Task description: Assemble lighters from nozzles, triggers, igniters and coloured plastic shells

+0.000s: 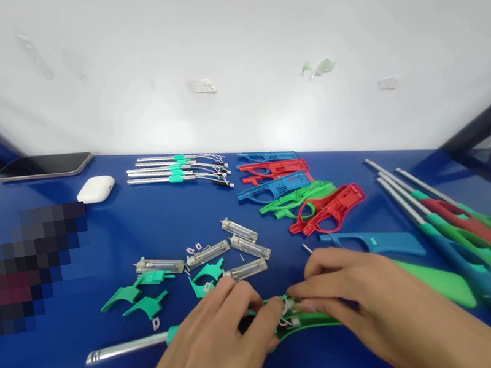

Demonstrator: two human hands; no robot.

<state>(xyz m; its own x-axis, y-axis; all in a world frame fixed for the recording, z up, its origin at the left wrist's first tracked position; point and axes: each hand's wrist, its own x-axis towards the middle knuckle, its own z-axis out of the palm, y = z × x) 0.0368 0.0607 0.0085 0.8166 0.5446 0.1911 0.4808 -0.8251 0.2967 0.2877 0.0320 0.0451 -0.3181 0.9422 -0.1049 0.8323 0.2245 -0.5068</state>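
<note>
A green lighter half-shell lies open between my hands, with a white part and thin wires inside. Its silver metal tube with a teal collar sticks out to the left. My left hand is closed around the tube end of the shell, thumb pressing near the wires. With thumb and forefinger, my right hand pinches the valve end of what looks like a clear fuel tank in the shell; most of it is hidden under the fingers. Several loose clear fuel tanks and teal triggers lie just beyond my left hand.
Metal tubes with wires lie at the back, beside red, blue and green half-shells. A blue shell and bright green handle lie by my right hand. Assembled lighters are at right; a phone and white case at left.
</note>
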